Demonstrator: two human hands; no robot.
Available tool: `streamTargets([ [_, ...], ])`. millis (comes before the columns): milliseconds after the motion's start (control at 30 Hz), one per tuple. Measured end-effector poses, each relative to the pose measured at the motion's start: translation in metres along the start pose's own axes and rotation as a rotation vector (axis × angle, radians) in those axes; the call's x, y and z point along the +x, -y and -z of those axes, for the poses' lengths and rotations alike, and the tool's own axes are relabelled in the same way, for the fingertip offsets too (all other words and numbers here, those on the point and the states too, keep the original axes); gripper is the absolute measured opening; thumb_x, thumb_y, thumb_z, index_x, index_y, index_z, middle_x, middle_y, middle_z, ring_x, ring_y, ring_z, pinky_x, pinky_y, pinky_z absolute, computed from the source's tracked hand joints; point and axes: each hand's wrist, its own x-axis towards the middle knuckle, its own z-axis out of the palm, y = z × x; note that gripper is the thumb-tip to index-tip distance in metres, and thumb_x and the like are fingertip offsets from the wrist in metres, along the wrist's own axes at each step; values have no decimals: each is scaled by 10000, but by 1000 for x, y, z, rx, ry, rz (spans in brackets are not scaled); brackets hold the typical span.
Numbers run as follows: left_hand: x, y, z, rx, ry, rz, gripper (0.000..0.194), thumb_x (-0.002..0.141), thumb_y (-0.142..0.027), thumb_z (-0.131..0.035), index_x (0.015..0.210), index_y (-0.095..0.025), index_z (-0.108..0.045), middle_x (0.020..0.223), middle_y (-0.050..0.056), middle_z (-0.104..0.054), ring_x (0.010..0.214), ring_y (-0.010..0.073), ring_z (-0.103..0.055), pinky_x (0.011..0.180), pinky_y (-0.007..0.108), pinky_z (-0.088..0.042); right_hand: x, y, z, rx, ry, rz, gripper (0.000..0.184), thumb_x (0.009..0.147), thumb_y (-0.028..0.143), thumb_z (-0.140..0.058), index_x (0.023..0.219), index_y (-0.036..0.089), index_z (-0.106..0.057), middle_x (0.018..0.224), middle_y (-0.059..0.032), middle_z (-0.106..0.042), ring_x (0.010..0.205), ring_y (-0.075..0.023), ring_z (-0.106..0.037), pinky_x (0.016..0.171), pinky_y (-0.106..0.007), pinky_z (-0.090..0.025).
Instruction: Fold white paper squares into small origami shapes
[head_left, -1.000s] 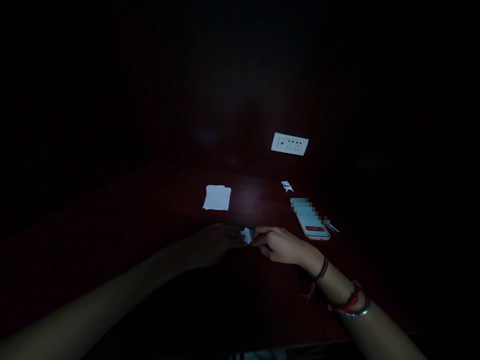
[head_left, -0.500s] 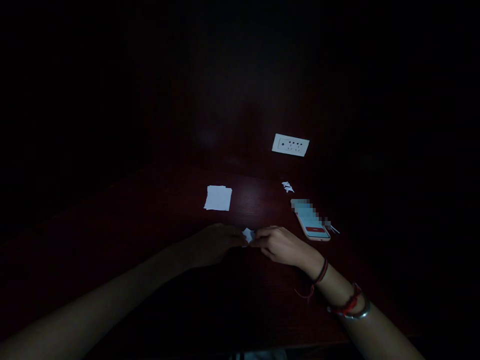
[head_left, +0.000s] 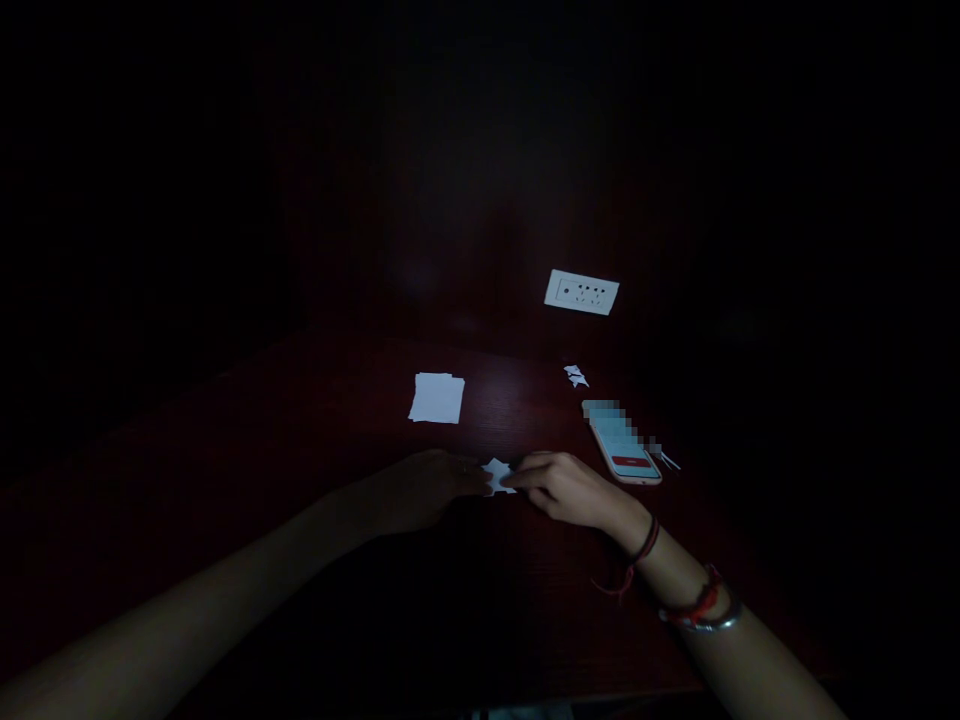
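Head view: left hand (head_left: 429, 490) and right hand (head_left: 564, 488) pinch opposite sides of a small folded white paper (head_left: 496, 470), just below the frame's centre, apparently being shaped; the next crease would call for steady fingertip pressure.

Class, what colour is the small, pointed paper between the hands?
The small, pointed paper looks bluish white, best in head view.

The counter (head_left: 330, 430) is dark red; the phone (head_left: 616, 440) screen pale blue with a red bar (head_left: 631, 462). Left of the phone, white folded paper (head_left: 496, 472) and white sheets (head_left: 437, 398).
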Motion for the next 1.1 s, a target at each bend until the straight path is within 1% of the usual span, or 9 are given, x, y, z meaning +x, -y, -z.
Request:
streamTargets([
  [167,0,1,-1,-18,-15,-49,408,774,-44,-421,1127,-242,-473,1140,24,-520,1038,167,-472,875,324,-371,1,3,0,-37,17,5,329,759,69,-422,1005,212,-587,932,-32,-566,832,-115,-525,751,-220,-402],
  [367,-2,3,1,-3,-6,2,453,748,-5,-404,1113,-261,-486,1159,-3,-505,1064,151,-452,900,314,-356,2,-2,-2,-31,30,19,362,724,4,-417,961,201,-607,956,-26,-576,875,-115,-521,762,-209,-397],
  [467,-4,4,1,-18,-23,20,467,730,23,-392,1095,-247,-503,1155,4,-507,1091,156,-424,904,323,-354,1,-5,-3,-49,-16,3,369,712,-12,-419,944,201,-612,928,-28,-573,869,-120,-515,781,-225,-390],
  [567,-6,6,-1,-40,-44,42,487,706,48,-384,1070,-249,-513,1153,-7,-507,1128,163,-379,917,346,-341,1,-5,-4,-64,-77,-16,417,717,-12,-413,1020,226,-573,931,-28,-551,859,-120,-508,780,-239,-390],
  [667,-7,8,-3,-64,-38,47,507,689,58,-382,1072,-252,-501,1164,-19,-495,1139,157,-363,929,349,-329,1,-4,-6,-59,-85,23,404,731,5,-420,1030,233,-566,969,-30,-536,902,-126,-488,799,-250,-387],
  [767,-6,7,-2,-65,-42,24,502,689,54,-382,1071,-250,-499,1160,-18,-500,1136,163,-368,916,354,-344,2,-2,-8,-43,-72,73,355,738,20,-428,992,212,-587,1013,-32,-535,959,-138,-465,856,-274,-363],
  [867,-3,3,1,-59,-71,-7,465,710,34,-382,1078,-227,-494,1145,8,-513,1109,175,-402,895,363,-365,3,-2,-8,-8,-51,86,397,730,-5,-410,1033,201,-562,1020,-32,-544,967,-136,-463,860,-268,-368],
  [967,0,-2,3,-74,-94,-42,436,741,12,-374,1106,-205,-472,1148,40,-508,1061,166,-449,875,340,-384,2,-1,-7,10,-27,90,422,731,-11,-402,1067,204,-540,1021,-32,-550,972,-135,-463,850,-262,-379],
  [1100,3,-4,2,-58,-58,-66,414,760,-7,-396,1108,-216,-473,1152,37,-505,1052,158,-455,882,319,-373,2,0,-6,-19,-10,86,400,741,0,-406,1063,194,-542,1036,-40,-549,979,-138,-461,853,-267,-379],
])
